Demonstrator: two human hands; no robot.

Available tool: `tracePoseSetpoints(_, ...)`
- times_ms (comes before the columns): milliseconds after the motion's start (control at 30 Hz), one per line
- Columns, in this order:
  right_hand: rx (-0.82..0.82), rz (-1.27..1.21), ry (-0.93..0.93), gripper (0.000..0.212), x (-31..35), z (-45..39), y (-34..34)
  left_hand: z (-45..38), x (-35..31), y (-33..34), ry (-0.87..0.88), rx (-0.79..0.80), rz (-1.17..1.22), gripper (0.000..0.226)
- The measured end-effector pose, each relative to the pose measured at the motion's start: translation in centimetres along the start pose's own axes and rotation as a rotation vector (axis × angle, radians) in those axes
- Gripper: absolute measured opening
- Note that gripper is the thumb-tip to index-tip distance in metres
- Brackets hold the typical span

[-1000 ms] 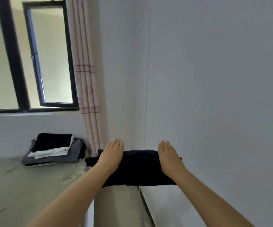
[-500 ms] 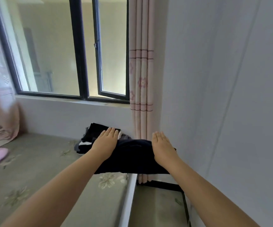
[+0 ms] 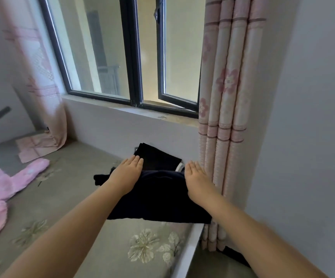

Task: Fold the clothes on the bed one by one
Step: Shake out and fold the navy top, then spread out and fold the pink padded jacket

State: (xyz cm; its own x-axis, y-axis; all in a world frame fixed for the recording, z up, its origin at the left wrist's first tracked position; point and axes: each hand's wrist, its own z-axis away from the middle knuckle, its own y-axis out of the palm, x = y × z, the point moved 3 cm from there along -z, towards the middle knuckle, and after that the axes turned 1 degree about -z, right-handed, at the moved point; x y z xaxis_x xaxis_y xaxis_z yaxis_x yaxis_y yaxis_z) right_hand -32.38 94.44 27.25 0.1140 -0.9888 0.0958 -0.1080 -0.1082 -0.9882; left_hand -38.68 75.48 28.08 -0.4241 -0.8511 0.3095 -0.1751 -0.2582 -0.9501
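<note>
A folded dark navy garment [image 3: 160,195] is held up just above the bed [image 3: 62,207], near its right edge. My left hand [image 3: 127,174] holds its left end and my right hand [image 3: 197,180] its right end. The fingers of both lie flat on top, and the thumbs are hidden beneath the cloth. Just beyond the garment, against the wall under the window, sits a pile of folded clothes [image 3: 158,159] with a black piece on top. A pink fluffy garment [image 3: 0,189] lies unfolded at the left of the bed.
A pink flowered curtain [image 3: 227,117] hangs right beside my right hand, down past the bed's white edge [image 3: 186,253]. Another curtain [image 3: 42,97] hangs at the far left, its hem on the bed. The window sill [image 3: 132,111] runs above the pile.
The view has swung left. Both hands have carried the folded dark garment from over the gap beside the bed to over the bed, close to the folded pile.
</note>
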Motion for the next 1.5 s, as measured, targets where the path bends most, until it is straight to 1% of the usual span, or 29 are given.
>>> tracePoseSetpoints(133,0.079,-0.049,-0.077,0.066,-2.4,-8.3,2.9,-6.1,1.6,3.3,-0.066,0.087,0.015,0.065)
tracePoseSetpoints(233,0.145,-0.031,-0.132,0.066,-3.3,-14.7,5.2,-11.1,3.8,5.9,-0.094,0.146,0.019,0.062)
tracePoseSetpoints(400,0.24,-0.097,-0.095,0.063,-4.6,-26.5,8.3,-22.2,8.6,9.3,-0.07,0.189,0.013,0.06)
tracePoseSetpoints(467,0.244,-0.118,-0.048,0.063,-5.3,-31.6,9.2,-27.6,10.8,10.5,-0.042,0.169,0.007,0.058)
tracePoseSetpoints(533,0.212,-0.13,-0.005,0.064,-6.2,-35.9,9.6,-32.5,12.6,11.4,-0.017,0.127,0.012,0.055)
tracePoseSetpoints(633,0.153,-0.113,0.014,0.067,-6.8,-39.8,10.4,-37.7,14.7,12.2,0.036,0.036,0.005,0.051)
tracePoseSetpoints(700,0.131,-0.092,0.008,0.067,-6.5,-41.0,12.7,-39.8,15.4,14.6,0.066,-0.004,0.001,0.051)
tracePoseSetpoints(733,0.128,-0.083,0.001,0.066,-6.0,-40.8,14.2,-40.1,15.6,16.1,0.067,0.001,-0.012,0.051)
tracePoseSetpoints(767,0.156,-0.075,-0.002,0.065,-5.5,-40.6,16.3,-40.2,15.6,18.5,0.046,0.039,-0.007,0.054)
tracePoseSetpoints(800,0.209,-0.069,-0.002,0.064,-4.8,-40.2,18.7,-40.1,15.4,21.0,0.016,0.106,0.002,0.057)
tracePoseSetpoints(900,0.447,-0.041,-0.005,0.064,-3.5,-37.9,26.3,-37.5,13.0,29.1,-0.009,0.404,0.065,0.073)
tracePoseSetpoints(933,0.512,-0.028,-0.018,0.064,-3.3,-37.1,28.6,-36.3,12.0,31.5,-0.028,0.482,0.119,0.078)
tracePoseSetpoints(967,0.531,-0.028,-0.031,0.063,-3.3,-36.6,30.2,-35.4,11.1,33.3,-0.068,0.505,0.185,0.083)
tracePoseSetpoints(1000,0.527,-0.036,-0.04,0.064,-3.3,-36.2,31.4,-34.6,10.4,34.8,-0.121,0.491,0.246,0.085)
tracePoseSetpoints(1067,0.488,-0.041,-0.051,0.068,-3.9,-35.8,32.7,-34.0,9.5,36.2,-0.194,0.412,0.318,0.085)
tracePoseSetpoints(1167,0.502,-0.008,-0.081,0.077,-4.4,-35.6,33.1,-33.6,9.2,36.5,-0.216,0.363,0.367,0.08)
tracePoseSetpoints(1200,0.464,0.003,-0.101,0.078,-4.2,-35.7,32.6,-33.3,9.3,36.4,-0.222,0.355,0.378,0.079)
tracePoseSetpoints(1233,0.389,-0.001,-0.134,0.079,-3.8,-35.8,31.7,-32.9,9.4,36.3,-0.235,0.341,0.388,0.078)
tracePoseSetpoints(1300,0.226,-0.037,-0.258,0.069,-2.5,-36.3,30.6,-31.1,9.7,36.0,-0.296,0.307,0.389,0.073)
tracePoseSetpoints(1333,0.174,-0.064,-0.318,0.063,-1.4,-36.3,30.3,-29.6,10.0,35.9,-0.347,0.3,0.396,0.07)
tracePoseSetpoints(1433,0.13,-0.13,-0.486,0.054,2.7,-36.5,30.3,-24.2,11.3,35.9,-0.552,0.342,0.428,0.056)
tracePoseSetpoints(1500,0.152,-0.176,-0.625,0.051,6.7,-36.0,30.9,-19.0,12.8,36.0,-0.718,0.384,0.432,0.049)
